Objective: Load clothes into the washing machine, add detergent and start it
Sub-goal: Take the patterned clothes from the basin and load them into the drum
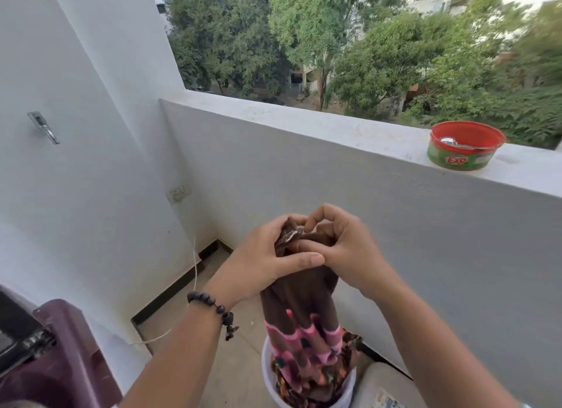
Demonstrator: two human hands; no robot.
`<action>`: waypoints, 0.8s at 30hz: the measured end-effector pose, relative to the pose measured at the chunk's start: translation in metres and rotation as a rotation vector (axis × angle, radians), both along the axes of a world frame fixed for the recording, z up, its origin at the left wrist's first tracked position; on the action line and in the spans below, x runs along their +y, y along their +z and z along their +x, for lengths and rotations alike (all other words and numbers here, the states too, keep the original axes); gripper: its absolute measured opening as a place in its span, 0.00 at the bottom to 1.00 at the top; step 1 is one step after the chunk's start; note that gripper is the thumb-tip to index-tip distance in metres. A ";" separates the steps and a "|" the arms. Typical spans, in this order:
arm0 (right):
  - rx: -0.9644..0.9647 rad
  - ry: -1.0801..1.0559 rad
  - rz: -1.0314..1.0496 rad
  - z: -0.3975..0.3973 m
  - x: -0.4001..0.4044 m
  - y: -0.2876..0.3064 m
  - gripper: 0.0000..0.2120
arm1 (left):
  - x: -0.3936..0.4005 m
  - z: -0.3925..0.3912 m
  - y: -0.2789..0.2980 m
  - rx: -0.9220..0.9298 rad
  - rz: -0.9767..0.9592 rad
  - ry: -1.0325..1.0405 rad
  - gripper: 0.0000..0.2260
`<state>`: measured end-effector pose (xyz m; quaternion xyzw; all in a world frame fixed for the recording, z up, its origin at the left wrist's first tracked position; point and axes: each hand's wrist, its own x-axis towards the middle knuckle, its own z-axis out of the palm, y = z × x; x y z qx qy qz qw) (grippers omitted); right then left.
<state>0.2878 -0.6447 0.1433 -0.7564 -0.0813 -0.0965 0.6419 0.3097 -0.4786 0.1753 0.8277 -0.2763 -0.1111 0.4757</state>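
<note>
A brown garment [301,304] with a pink patterned band hangs from both my hands above a white bucket [346,391] on the floor. My left hand [267,261], with a dark bead bracelet on the wrist, grips the bunched top of the garment. My right hand [340,249] pinches the same top edge from the right. More patterned cloth lies in the bucket. The purple washing machine [57,356] shows at the bottom left with its dark lid raised.
A red and green tub [462,147] marked Exo, with a spoon inside, stands on the balcony parapet [304,119] at the right. A white container [386,386] sits right of the bucket. A wall [76,164] with a metal hook and a socket closes the left.
</note>
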 end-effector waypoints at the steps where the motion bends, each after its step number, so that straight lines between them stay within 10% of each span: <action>1: 0.026 0.032 0.037 0.000 0.000 -0.003 0.16 | 0.001 0.002 0.004 -0.031 0.051 -0.017 0.19; 11: 0.162 0.465 0.255 0.002 -0.002 -0.015 0.12 | 0.022 -0.002 0.049 -0.306 0.070 0.053 0.07; 20: 0.294 0.435 -0.638 0.021 0.022 -0.058 0.07 | 0.067 -0.019 0.117 -0.589 -0.294 0.338 0.14; 24: 0.279 0.450 -0.592 0.021 0.027 -0.075 0.08 | 0.081 -0.028 0.131 -0.523 -0.279 0.375 0.21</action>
